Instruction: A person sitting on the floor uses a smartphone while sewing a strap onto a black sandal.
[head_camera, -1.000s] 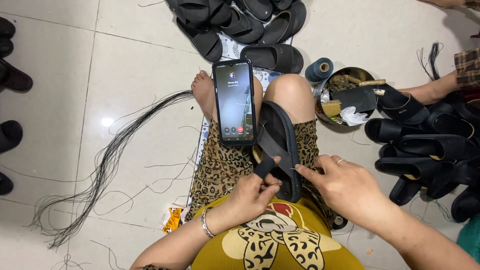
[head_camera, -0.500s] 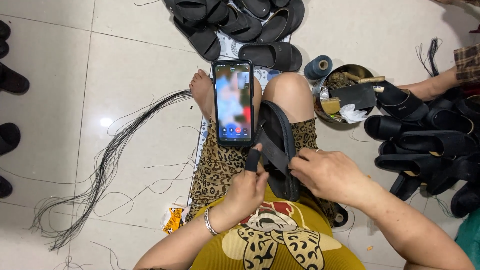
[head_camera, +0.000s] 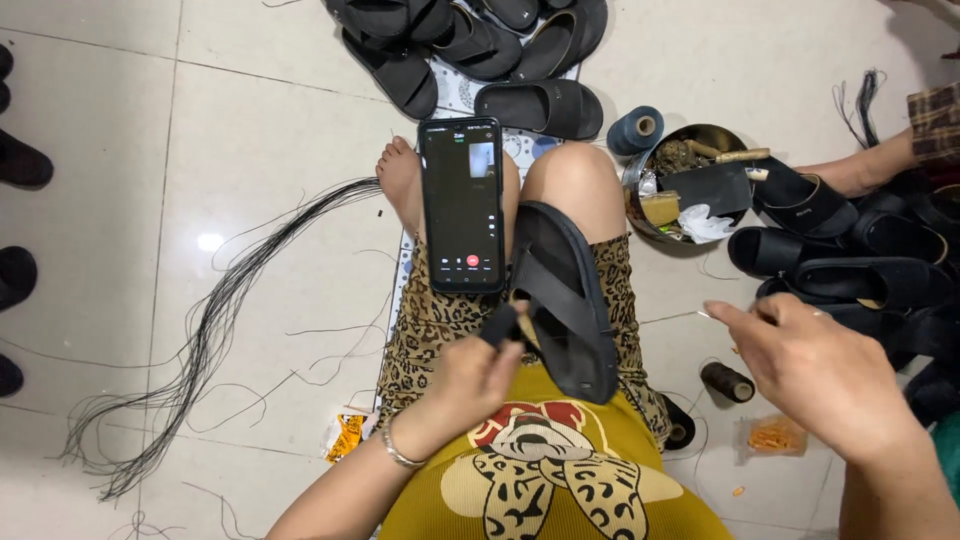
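Floor (head_camera: 250, 130): pale glossy tiles with grey joints. Lying on it:
- bundle of long black threads (head_camera: 215, 330), fanned across the left half;
- pile of black sandals (head_camera: 470, 40) at the far edge;
- single black slide (head_camera: 540, 107) just beside that pile;
- blue-grey thread spool (head_camera: 637, 129);
- round metal bowl (head_camera: 640, 175) of oddments;
- heap of black sandals (head_camera: 850, 260) along the right edge;
- dark spool (head_camera: 727, 382);
- orange wrapper (head_camera: 345, 437).

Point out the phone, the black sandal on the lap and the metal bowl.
phone (head_camera: 461, 200), head view, middle of its dark screen.
black sandal (head_camera: 560, 300), head view, strap across its middle.
metal bowl (head_camera: 634, 180), head view, left rim.
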